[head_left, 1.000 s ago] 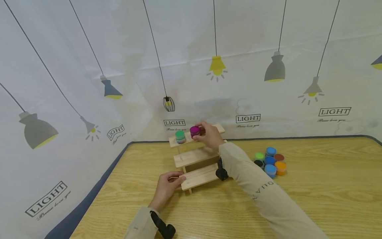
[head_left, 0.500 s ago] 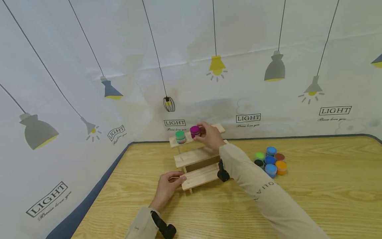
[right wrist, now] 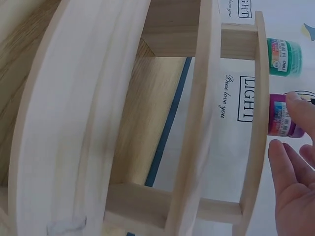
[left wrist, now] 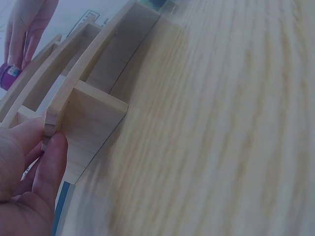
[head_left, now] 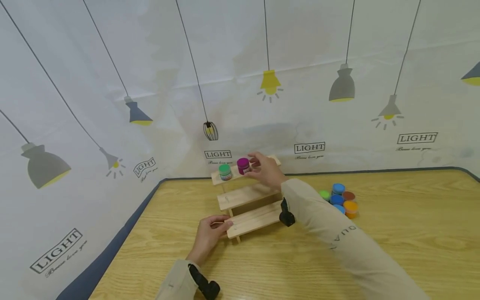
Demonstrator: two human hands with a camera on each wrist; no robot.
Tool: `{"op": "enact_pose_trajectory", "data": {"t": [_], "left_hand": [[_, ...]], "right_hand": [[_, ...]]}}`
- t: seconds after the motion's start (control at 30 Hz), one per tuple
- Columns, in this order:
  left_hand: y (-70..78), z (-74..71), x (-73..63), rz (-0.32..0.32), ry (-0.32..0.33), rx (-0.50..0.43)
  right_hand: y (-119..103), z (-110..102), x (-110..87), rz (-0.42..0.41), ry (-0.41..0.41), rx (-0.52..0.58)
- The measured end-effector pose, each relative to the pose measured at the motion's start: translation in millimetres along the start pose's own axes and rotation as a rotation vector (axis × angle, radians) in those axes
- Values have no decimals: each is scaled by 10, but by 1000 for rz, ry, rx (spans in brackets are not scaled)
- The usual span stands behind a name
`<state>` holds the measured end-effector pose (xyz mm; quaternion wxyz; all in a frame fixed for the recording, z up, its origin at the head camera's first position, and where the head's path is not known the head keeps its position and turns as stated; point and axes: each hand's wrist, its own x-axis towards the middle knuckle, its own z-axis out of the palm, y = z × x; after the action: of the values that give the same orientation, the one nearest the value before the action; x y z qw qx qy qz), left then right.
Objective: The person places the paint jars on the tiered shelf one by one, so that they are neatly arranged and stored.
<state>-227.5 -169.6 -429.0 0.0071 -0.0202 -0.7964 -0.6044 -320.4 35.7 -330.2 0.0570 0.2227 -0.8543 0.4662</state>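
Observation:
A three-tier wooden stand (head_left: 255,223) rises in steps on the table. My left hand (head_left: 208,235) pinches the left end of its lowest board between thumb and fingers, seen closely in the left wrist view. On the top board stand a green-lidded paint jar (head_left: 225,171) and, to its right, a purple paint jar (head_left: 243,166). My right hand (head_left: 267,170) is just right of the purple jar, its thumb and fingers spread. In the right wrist view, one fingertip overlaps the purple jar (right wrist: 280,118) while another lies beside it.
Several more paint jars cluster on the table to the right, among them an orange jar (head_left: 351,209) and a light green one (head_left: 324,195); my right sleeve (head_left: 337,225) covers part of the group. A lamp-printed backdrop (head_left: 240,104) stands close behind the stand.
My right hand has loosened from the purple jar and drawn slightly right, its fingers wider apart. The jar stays on the top board. My left hand keeps its hold.

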Motion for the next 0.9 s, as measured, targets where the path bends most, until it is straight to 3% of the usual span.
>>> {"op": "enact_pose_trajectory", "data": {"t": [0.27,0.5,0.67,0.9], "left_hand": [[-8,-10,19,-16,-20,-7],[-19,-7,24,-6,-44,-31],[-30,-3,26,1,-23,-22],[-9,-17,-21,102,-15,-38]], "right_hand": [[17,-227,-88,-84,-55,-45],[25,-451,-299,-138,-92,-68],[75,-558,-441,-198,-93,-101],[171,-705,-645,-249,-95,-145]]}}
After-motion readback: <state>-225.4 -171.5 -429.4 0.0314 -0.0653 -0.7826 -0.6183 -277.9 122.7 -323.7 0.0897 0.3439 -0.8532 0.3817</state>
